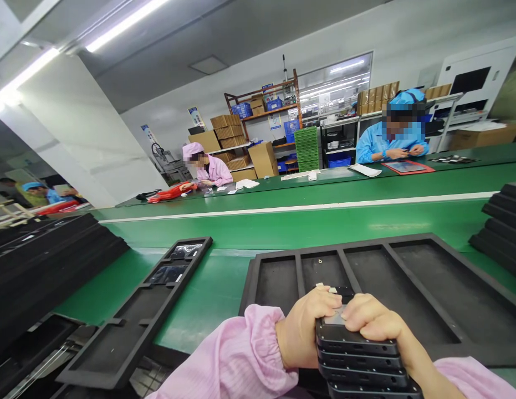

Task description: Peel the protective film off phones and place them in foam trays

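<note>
A stack of several flat black devices (359,357) stands at the bottom centre, over the near edge of a black foam tray (411,277) with several long compartments. My left hand (301,330) grips the stack from the left, thumb on top. My right hand (372,318) lies curled over the top device, fingers pressing its upper face. Both wrists are in pink sleeves. A small white piece shows just beyond my fingertips, too small to name.
A narrow black tray (137,321) holding two glossy parts at its far end lies to the left. Stacks of black trays (41,260) stand far left and another stack of black trays (501,227) far right. Across the green conveyor (291,219), a person in pink (208,166) and a person in blue (393,136) work.
</note>
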Motion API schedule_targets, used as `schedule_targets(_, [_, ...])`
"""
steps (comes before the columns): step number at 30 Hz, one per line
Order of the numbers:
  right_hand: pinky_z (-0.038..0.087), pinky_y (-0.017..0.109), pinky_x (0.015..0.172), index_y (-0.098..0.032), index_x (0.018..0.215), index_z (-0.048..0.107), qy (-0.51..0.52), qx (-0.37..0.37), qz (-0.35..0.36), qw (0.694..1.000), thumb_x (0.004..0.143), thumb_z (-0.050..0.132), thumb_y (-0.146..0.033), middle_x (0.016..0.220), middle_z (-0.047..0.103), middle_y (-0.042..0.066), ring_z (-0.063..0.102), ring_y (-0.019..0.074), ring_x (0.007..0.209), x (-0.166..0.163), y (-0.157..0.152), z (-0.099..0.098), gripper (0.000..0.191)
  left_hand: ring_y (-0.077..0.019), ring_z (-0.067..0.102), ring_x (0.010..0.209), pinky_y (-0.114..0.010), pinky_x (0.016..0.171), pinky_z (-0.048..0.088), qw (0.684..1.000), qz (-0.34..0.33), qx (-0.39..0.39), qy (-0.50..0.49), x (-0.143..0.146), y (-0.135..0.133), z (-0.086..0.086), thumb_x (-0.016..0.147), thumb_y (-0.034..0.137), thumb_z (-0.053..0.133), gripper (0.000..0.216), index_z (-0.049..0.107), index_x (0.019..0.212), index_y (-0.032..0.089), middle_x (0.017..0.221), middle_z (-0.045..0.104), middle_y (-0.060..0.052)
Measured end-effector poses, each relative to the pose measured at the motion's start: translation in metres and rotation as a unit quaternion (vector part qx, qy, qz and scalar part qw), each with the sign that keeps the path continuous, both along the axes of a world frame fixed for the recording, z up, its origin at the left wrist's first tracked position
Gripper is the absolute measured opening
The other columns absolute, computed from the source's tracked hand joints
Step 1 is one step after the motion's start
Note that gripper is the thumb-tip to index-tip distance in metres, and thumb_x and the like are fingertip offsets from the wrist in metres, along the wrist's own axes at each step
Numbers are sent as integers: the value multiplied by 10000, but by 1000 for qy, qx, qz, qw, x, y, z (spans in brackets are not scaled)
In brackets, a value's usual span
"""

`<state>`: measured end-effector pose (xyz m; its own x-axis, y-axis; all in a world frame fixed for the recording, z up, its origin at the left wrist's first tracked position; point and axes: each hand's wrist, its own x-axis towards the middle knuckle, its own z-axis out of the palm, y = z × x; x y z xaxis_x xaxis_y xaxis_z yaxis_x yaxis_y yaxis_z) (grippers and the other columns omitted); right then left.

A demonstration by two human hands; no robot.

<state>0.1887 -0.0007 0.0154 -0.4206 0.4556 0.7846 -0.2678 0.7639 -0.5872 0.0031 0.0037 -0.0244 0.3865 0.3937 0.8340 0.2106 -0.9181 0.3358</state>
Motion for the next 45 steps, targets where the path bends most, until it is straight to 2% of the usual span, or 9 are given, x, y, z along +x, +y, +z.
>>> schedule_targets(7, [514,351,754,-281,1006,484,0,-23,-1,1000,834,618,-471,872,561,45,561,227,847,-3,1,-4,289,-228,643,976,-399,893,500,998,34,-51,5,-1,-4,-7,815,526,524,429,387,1143,286,1051,647,-75])
schedule_targets(16, [525,275,777,-274,1005,500,6,-24,-15,1000,818,641,-468,862,570,32,585,193,830,-5,3,6,304,-222,639,976,-416,944,460,991,58,-112,37,2,-8,4,737,398,643,404,419,1034,239,998,656,-93])
schedule_targets(20, [533,221,751,-271,957,509,-8,-34,-43,998,810,652,-473,853,580,25,604,169,817,-9,5,15,287,-225,639,965,-422,942,455,992,65,-112,8,4,-6,1,658,374,708,498,409,1031,236,1023,645,-92])
schedule_targets(29, [562,252,688,-274,921,546,-23,-47,-75,996,753,712,-456,841,620,27,640,200,785,-15,8,21,298,-241,646,892,-442,922,455,988,44,-148,-13,1,4,-7,465,369,819,708,386,1013,252,981,617,-63])
schedule_targets(33, [565,233,642,-253,874,579,-57,-113,-93,988,668,759,-334,836,642,21,654,198,735,-18,23,32,286,-216,629,832,-403,821,501,950,58,-276,-137,8,3,4,512,383,811,649,433,1014,222,918,601,-52])
schedule_targets(36, [572,254,641,-242,998,566,-57,-170,-110,978,619,757,-318,922,648,45,656,217,790,-23,35,34,431,-265,580,1027,-442,917,448,905,-5,-362,-223,16,5,17,501,367,833,837,359,1174,220,1113,537,-103])
schedule_targets(39, [572,270,670,-230,1101,529,6,-185,-128,974,624,762,-436,1019,630,75,639,231,873,-29,43,30,570,-303,527,1130,-498,988,383,859,-16,-419,-294,22,10,30,458,351,858,986,288,1254,236,1224,494,-125])
schedule_targets(42, [557,223,583,-221,952,579,4,-199,-150,968,673,716,-464,854,657,44,649,193,725,-31,45,30,395,-311,579,1061,-518,953,420,833,3,-469,-293,26,12,41,474,308,849,796,428,1138,183,1125,602,-121])
schedule_targets(45, [533,205,517,-230,842,565,-9,-209,-175,962,668,698,-395,714,642,1,625,167,604,-30,43,36,274,-296,632,956,-499,895,474,847,57,-458,-265,27,8,50,494,217,826,564,536,974,154,983,672,-95])
